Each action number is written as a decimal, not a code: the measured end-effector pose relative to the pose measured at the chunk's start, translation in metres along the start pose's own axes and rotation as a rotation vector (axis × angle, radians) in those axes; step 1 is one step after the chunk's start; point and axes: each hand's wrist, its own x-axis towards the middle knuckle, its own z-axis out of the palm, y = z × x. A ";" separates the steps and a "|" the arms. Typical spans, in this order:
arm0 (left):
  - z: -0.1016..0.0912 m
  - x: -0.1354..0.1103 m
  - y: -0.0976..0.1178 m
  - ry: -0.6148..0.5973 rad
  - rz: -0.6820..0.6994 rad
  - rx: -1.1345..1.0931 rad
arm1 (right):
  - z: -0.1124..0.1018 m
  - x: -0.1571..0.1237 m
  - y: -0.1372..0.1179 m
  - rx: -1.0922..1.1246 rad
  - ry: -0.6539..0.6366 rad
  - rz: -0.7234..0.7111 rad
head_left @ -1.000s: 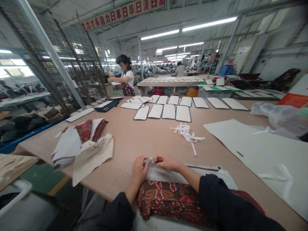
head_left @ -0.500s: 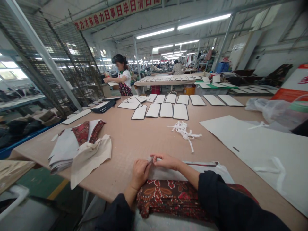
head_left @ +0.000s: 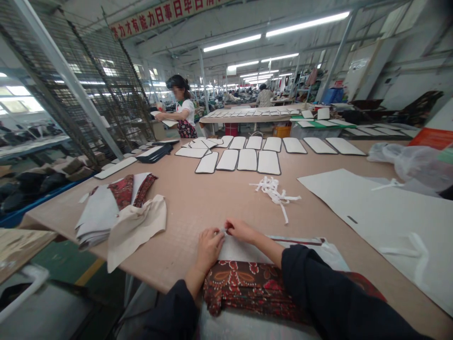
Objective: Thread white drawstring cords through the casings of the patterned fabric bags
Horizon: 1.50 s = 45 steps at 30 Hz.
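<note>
My left hand (head_left: 208,248) and my right hand (head_left: 240,230) meet at the far left corner of a white fabric piece (head_left: 244,252) lying on the brown table (head_left: 212,198). Both hands pinch that corner, fingertips almost touching. Under the white piece, at the table's near edge, lies a red and brown patterned fabric stack (head_left: 247,285). My dark sleeves cover part of it.
A pile of grey, cream and red fabric pieces (head_left: 120,212) lies at the left. White strips (head_left: 274,189) lie in the middle, white padded panels (head_left: 244,159) in rows beyond. A large white sheet (head_left: 371,208) and a plastic bag (head_left: 414,167) are at the right. A person (head_left: 182,113) works at the far end.
My hands have shifted slightly up the table and drawn closer together on the white corner. The view has tilted a little; the objects on the table stay put.
</note>
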 end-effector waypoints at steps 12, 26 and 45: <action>-0.001 0.010 0.004 -0.192 0.109 0.182 | -0.005 0.014 0.000 -0.280 -0.124 -0.127; 0.001 0.015 0.006 -0.278 0.140 0.309 | -0.008 0.031 -0.012 -0.438 -0.270 -0.013; 0.002 0.016 0.003 -0.193 0.240 0.226 | -0.006 0.002 -0.011 -0.439 -0.024 0.024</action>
